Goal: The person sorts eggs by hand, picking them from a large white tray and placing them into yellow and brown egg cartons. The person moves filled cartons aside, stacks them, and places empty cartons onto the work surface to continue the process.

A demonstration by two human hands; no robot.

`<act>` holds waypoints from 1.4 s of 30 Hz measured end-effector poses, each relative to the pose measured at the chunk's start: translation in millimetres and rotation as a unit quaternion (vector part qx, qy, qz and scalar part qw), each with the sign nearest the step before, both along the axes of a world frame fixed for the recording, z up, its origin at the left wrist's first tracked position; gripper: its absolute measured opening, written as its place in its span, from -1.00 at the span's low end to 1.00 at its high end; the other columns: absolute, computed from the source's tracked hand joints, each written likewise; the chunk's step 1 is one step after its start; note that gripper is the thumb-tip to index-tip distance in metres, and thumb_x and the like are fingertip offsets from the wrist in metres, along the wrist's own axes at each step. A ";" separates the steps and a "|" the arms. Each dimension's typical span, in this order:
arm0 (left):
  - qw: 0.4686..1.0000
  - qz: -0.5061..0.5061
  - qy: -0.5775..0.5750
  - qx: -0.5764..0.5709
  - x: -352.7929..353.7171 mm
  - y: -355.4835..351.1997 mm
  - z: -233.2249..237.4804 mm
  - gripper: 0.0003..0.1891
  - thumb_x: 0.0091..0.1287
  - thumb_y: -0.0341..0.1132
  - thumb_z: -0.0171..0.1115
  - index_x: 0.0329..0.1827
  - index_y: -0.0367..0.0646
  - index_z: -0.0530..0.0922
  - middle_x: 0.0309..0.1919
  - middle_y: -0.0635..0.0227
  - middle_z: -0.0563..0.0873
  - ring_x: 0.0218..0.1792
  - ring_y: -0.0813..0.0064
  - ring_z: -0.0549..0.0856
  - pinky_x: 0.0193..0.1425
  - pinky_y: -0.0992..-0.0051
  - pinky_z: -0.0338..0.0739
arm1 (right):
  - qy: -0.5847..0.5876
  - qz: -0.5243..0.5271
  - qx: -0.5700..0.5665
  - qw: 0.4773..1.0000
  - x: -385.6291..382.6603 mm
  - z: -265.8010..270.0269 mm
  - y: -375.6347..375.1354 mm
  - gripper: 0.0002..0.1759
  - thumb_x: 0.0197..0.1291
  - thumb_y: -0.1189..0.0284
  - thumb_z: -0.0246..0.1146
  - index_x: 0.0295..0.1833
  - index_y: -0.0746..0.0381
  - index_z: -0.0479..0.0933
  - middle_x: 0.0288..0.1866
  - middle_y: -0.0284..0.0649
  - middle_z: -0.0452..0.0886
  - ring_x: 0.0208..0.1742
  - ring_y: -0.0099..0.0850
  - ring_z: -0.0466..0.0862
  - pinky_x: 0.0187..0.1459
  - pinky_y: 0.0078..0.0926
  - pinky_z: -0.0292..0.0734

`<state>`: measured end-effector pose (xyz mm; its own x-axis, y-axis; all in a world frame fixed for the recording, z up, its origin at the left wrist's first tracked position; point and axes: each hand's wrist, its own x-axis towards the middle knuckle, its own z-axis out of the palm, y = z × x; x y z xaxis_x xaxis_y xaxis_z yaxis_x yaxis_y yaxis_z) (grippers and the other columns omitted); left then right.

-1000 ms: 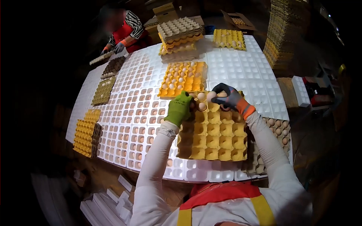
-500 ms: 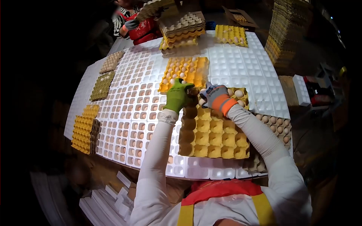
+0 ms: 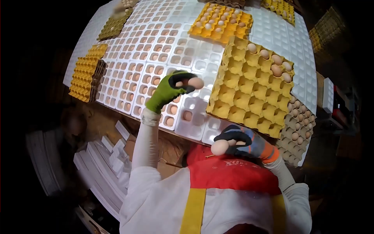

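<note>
My left hand [image 3: 171,89], in a green glove with a black palm, is closed around a couple of eggs [image 3: 196,83] above the white foam trays [image 3: 191,102]. Close to my red apron, my right hand [image 3: 243,142] in a grey and orange glove grips eggs [image 3: 219,148] too; its fingers partly cover them. Between and beyond the hands lies a yellow egg tray [image 3: 241,84], stacked on others. Several eggs [image 3: 276,70] sit at its far right corner, and its other cups hold none.
An orange-yellow tray of eggs [image 3: 222,34] lies farther back. Grey trays with eggs [image 3: 298,132] stand at the right edge. Stacked yellow trays [image 3: 83,80] and an olive tray [image 3: 115,25] are on the left. White foam pieces [image 3: 97,169] lie below the table.
Both hands have left the far side of the yellow tray and come nearer my body with eggs in them, the left one leftward. My view has tilted down.
</note>
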<state>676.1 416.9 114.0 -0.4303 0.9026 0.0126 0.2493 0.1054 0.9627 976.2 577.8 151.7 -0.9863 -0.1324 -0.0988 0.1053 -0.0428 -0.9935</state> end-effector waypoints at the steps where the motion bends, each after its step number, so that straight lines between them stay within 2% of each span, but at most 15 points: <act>1: 0.999 0.015 0.039 -0.035 5.1 -38.5 -15.1 -0.57 0.23 -0.31 0.55 0.17 -0.14 0.72 0.04 0.37 0.74 -0.03 0.50 0.73 0.07 0.45 0.63 | -0.005 -0.060 -0.040 0.997 4.2 -41.6 -28.9 -0.56 0.27 0.34 0.49 0.23 0.20 0.64 -0.05 -0.23 0.69 0.07 -0.32 0.67 0.15 -0.36 0.53; 4: 0.945 0.061 0.159 -0.280 48.4 -106.8 -27.9 -0.56 0.15 -0.20 0.60 0.11 0.01 0.74 -0.08 0.32 0.71 -0.04 0.35 0.74 0.03 0.34 0.64 | -0.072 -0.181 0.220 0.956 -0.9 -151.8 -86.1 -0.51 0.28 0.14 0.45 0.26 0.07 0.63 0.05 -0.15 0.73 0.04 -0.16 0.73 0.06 -0.26 0.64; 8: 0.904 0.071 0.298 -0.298 99.7 -125.1 -62.9 -0.64 0.16 -0.17 0.50 0.05 0.16 0.72 -0.04 0.25 0.57 -0.08 0.16 0.71 -0.13 0.19 0.65 | -0.075 -0.215 0.541 0.810 -45.0 -168.0 -113.6 -0.44 0.39 -0.04 0.26 0.41 -0.09 0.54 0.04 -0.12 0.71 0.00 -0.12 0.72 -0.01 -0.21 0.65; 10: 0.923 0.102 0.284 -0.241 106.6 -123.7 -66.4 -0.67 0.19 -0.23 0.47 0.04 0.14 0.71 -0.06 0.25 0.58 -0.08 0.16 0.70 -0.13 0.19 0.65 | -0.145 -0.208 0.523 0.814 -48.5 -156.9 -116.0 -0.46 0.39 0.05 0.30 0.42 -0.09 0.52 0.05 -0.09 0.71 -0.01 -0.11 0.72 -0.03 -0.21 0.65; 13: 0.971 0.085 0.165 -0.152 122.7 -122.9 -65.1 -0.64 0.20 -0.27 0.45 0.09 0.16 0.72 0.08 0.28 0.63 -0.02 0.17 0.72 -0.09 0.22 0.66 | -0.020 -0.380 0.255 0.889 -25.7 -148.0 -116.6 -0.49 0.28 0.35 0.43 0.34 0.03 0.55 0.08 -0.04 0.69 0.02 -0.05 0.72 0.02 -0.24 0.64; 18: 0.958 -0.009 0.250 -0.139 139.6 -108.6 -94.2 -0.61 0.21 -0.25 0.48 0.15 0.16 0.74 0.16 0.30 0.65 0.01 0.18 0.75 0.00 0.25 0.68 | -0.033 -0.289 0.379 0.878 3.3 -143.2 -125.6 -0.49 0.15 0.34 0.49 0.23 0.11 0.58 0.14 -0.21 0.65 0.09 -0.11 0.69 0.04 -0.24 0.64; 22: 0.993 0.100 -0.037 -0.055 122.4 -113.3 -114.7 -0.65 0.29 -0.38 0.44 0.15 -0.13 0.70 0.12 0.27 0.64 0.09 0.31 0.69 0.14 0.41 0.60 | -0.052 -0.361 0.372 0.854 2.4 -143.1 -124.3 -0.52 0.25 0.33 0.37 0.30 0.08 0.58 0.12 -0.21 0.64 0.04 -0.11 0.69 0.02 -0.25 0.63; 24: 0.947 0.165 -0.269 -0.061 104.2 -95.3 -107.2 -0.63 0.37 -0.43 0.33 0.24 -0.23 0.61 0.11 0.29 0.62 0.13 0.37 0.64 0.19 0.42 0.56 | 0.090 -0.275 0.555 0.780 -19.2 -144.0 -106.4 -0.46 0.24 0.41 0.24 0.37 0.06 0.55 0.09 -0.18 0.66 -0.08 -0.16 0.72 -0.07 -0.22 0.62; 26: 0.973 0.147 -0.178 0.005 89.4 -67.8 -115.5 -0.67 0.40 -0.50 0.21 0.22 -0.22 0.59 0.13 0.25 0.60 0.16 0.33 0.60 0.25 0.45 0.50 | 0.010 -0.161 0.630 0.760 -32.2 -177.4 -111.3 -0.44 0.27 0.40 0.17 0.42 0.05 0.51 0.22 -0.13 0.63 -0.07 -0.15 0.74 -0.07 -0.19 0.62; 27: 0.989 0.140 -0.052 0.022 87.8 -53.3 -106.4 -0.67 0.38 -0.52 0.20 0.20 -0.21 0.60 0.13 0.21 0.60 0.17 0.26 0.59 0.31 0.38 0.47 | -0.087 -0.162 0.560 0.808 -38.9 -188.2 -114.6 -0.42 0.30 0.37 0.14 0.46 0.05 0.47 0.32 -0.09 0.59 -0.02 -0.14 0.75 0.01 -0.21 0.62; 30: 0.936 0.100 0.337 0.033 70.6 -32.2 -122.7 -0.63 0.25 -0.55 0.20 0.13 -0.12 0.65 0.13 0.13 0.65 0.21 -0.01 0.59 0.48 0.04 0.27 | 0.049 -0.242 0.579 0.777 -30.7 -151.2 -111.5 -0.49 0.31 0.37 0.16 0.38 0.06 0.54 0.27 -0.14 0.63 -0.02 -0.15 0.74 0.05 -0.20 0.63; 35: 0.961 0.193 0.193 0.045 65.2 -29.0 -125.2 -0.72 0.32 -0.52 0.28 0.09 -0.20 0.68 0.08 0.17 0.71 0.15 0.11 0.65 0.27 0.24 0.53 | 0.208 -0.338 0.440 0.806 25.1 -30.8 -47.4 -0.58 0.04 0.53 0.42 0.08 0.10 0.72 0.04 -0.23 0.71 -0.07 -0.24 0.72 -0.12 -0.27 0.67; 38: 0.949 0.206 0.203 0.121 67.5 28.4 -60.8 -0.71 0.34 -0.54 0.26 0.12 -0.28 0.67 0.07 0.20 0.71 0.14 0.17 0.65 0.23 0.29 0.55 | 0.129 -0.529 0.556 0.628 19.5 5.3 60.2 -0.56 0.11 0.36 0.48 0.16 0.04 0.69 0.02 -0.16 0.67 -0.02 -0.17 0.70 -0.05 -0.26 0.64; 40: 0.964 0.101 0.148 0.198 80.8 85.0 -3.9 -0.67 0.30 -0.57 0.29 0.14 -0.26 0.66 0.04 0.19 0.73 0.08 0.19 0.69 0.20 0.31 0.57 | -0.027 -0.465 0.692 0.552 20.7 7.7 128.1 -0.58 0.13 0.30 0.44 0.15 0.00 0.69 0.05 -0.18 0.63 0.03 -0.17 0.67 0.01 -0.22 0.62; 42: 0.945 -0.009 0.264 0.195 98.6 146.5 27.7 -0.59 0.26 -0.49 0.36 0.20 -0.14 0.65 0.12 0.18 0.71 0.10 0.09 0.68 0.21 0.25 0.58 | -0.149 -0.340 0.741 0.560 10.3 6.8 179.4 -0.61 0.12 0.26 0.43 0.11 -0.02 0.68 0.05 -0.17 0.60 0.06 -0.15 0.65 0.05 -0.20 0.61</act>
